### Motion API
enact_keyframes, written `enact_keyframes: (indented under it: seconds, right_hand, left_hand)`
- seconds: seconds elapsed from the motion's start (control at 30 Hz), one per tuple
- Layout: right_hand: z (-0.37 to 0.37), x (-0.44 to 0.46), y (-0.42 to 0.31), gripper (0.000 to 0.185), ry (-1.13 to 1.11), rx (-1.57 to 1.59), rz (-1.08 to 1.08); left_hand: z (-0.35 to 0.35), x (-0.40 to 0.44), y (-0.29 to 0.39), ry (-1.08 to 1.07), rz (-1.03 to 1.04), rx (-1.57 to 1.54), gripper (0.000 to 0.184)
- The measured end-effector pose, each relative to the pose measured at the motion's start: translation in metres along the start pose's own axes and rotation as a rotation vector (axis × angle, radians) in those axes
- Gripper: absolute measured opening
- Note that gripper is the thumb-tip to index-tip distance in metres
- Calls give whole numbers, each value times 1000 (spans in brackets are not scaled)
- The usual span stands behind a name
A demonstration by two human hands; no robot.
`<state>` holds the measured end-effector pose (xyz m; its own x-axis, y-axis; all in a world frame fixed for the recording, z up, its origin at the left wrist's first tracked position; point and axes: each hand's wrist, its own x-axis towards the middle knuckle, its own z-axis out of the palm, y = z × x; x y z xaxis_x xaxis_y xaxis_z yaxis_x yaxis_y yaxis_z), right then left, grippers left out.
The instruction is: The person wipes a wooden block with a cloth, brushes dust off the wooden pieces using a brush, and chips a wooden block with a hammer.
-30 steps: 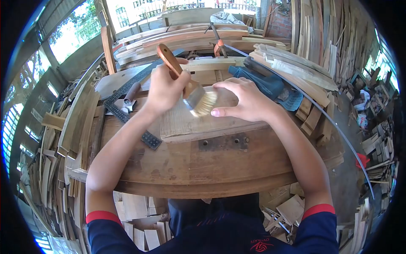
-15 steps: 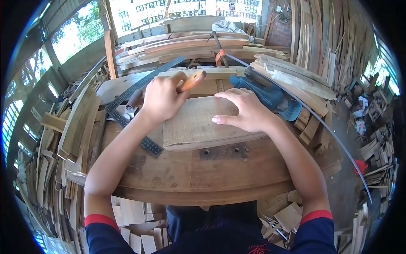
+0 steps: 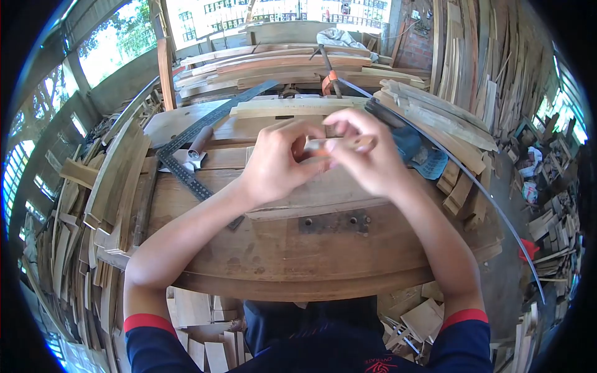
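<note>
- My left hand (image 3: pixel 273 163) curls around the paintbrush (image 3: pixel 361 143), above the wooden board (image 3: pixel 329 194).
- My right hand (image 3: pixel 374 166) is blurred beside it; I cannot tell its grip.
- I judge it light, stiff-handled, soft-bristled; hold by the handle (image 3: pixel 365 143).

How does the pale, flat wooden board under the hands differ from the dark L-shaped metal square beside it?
Color: the pale, flat wooden board is light tan; the dark L-shaped metal square is blue-black.
Shape: the board is one broad slab; the square is two narrow strips meeting at a corner.
Overlap: hands hide much of the board; the left forearm crosses the square.
Shared: both are partly hidden.
</note>
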<state>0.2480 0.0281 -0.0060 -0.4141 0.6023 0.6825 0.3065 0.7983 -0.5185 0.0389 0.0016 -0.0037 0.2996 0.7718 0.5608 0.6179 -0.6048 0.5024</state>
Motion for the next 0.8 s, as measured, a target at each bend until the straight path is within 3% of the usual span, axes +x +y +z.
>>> enact_keyframes:
  seconds: [0.07, 0.1, 0.2, 0.27, 0.37, 0.47, 0.5, 0.57, 0.67, 0.8]
  right_hand:
    - [-24, 5, 21, 21, -76, 274, 356]
    - [-35, 7, 25, 16, 12, 461, 507]
    - [-86, 7, 63, 15, 169, 343, 497]
    - [-94, 9, 62, 12, 332, -23, 284]
    - [-67, 8, 51, 10, 353, -247, 90]
    - [-23, 5, 5, 13, 138, 237, 241]
    - [-18, 5, -2, 15, 8, 327, 316]
    - [-7, 4, -10, 25, -185, 428, 368]
    - [-22, 7, -5, 28, -129, 481, 474]
    - [-58, 11, 26, 23, 291, 696, 446]
  left_hand:
    - [2, 0, -6, 55, 116, 58, 44]
    - [3, 0, -8, 82, 174, 86, 49]
    - [3, 2, -18, 115, 183, 253, 62]
    - [-2, 2, -23, 63, 102, 263, 56]
    - [1, 4, -43, 136, 74, 189, 45]
    - [-4, 8, -49, 182, 123, 79, 42]
    - [-4, 10, -50, 238, 269, 72, 37]
    - [-3, 9, -48, 209, 196, 53, 34]
    - [-5, 10, -45, 115, 130, 50, 31]
    - [3, 6, -46, 58, 117, 79, 33]
